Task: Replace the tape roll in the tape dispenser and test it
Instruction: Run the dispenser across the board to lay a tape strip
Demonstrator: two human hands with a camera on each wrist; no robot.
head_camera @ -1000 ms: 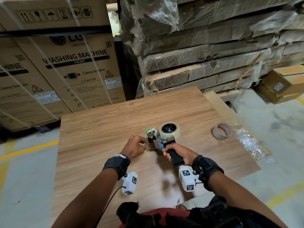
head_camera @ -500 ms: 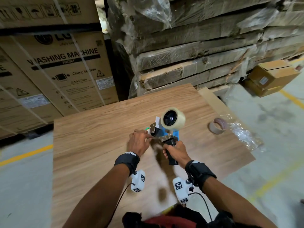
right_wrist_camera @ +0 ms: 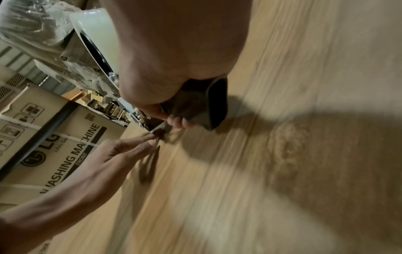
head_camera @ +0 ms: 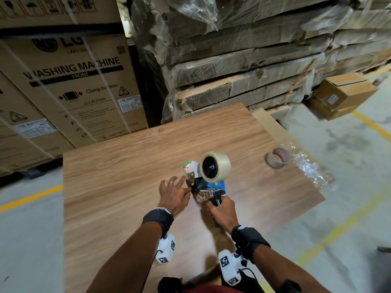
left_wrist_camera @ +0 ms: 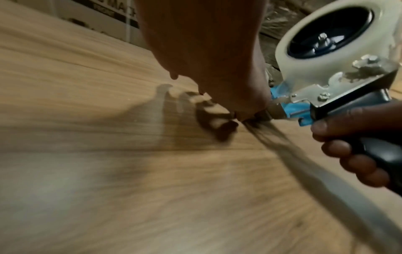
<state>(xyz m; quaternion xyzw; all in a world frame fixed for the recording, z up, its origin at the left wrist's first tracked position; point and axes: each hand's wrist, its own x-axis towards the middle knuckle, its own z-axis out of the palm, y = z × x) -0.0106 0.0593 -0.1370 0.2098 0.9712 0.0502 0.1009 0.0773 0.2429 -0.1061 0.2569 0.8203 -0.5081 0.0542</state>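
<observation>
The tape dispenser, with a blue frame and metal plates, is held up off the wooden table and carries a full clear tape roll on its black hub. My right hand grips its black handle. My left hand is at the dispenser's front. There thumb and forefinger meet in a pinch on the tape end, while the other fingers spread out. The clear tape itself is hard to make out. The roll also fills the left wrist view's upper right.
An empty brown tape core lies on the table to the right, beside crumpled clear plastic wrap. Washing machine cartons stand at the far left, wrapped flat cartons are stacked behind, and small boxes sit at the right.
The dispenser has risen from the table and tipped more upright. My left hand went from a closed fist to spread fingers, with only thumb and forefinger at the dispenser's front.
</observation>
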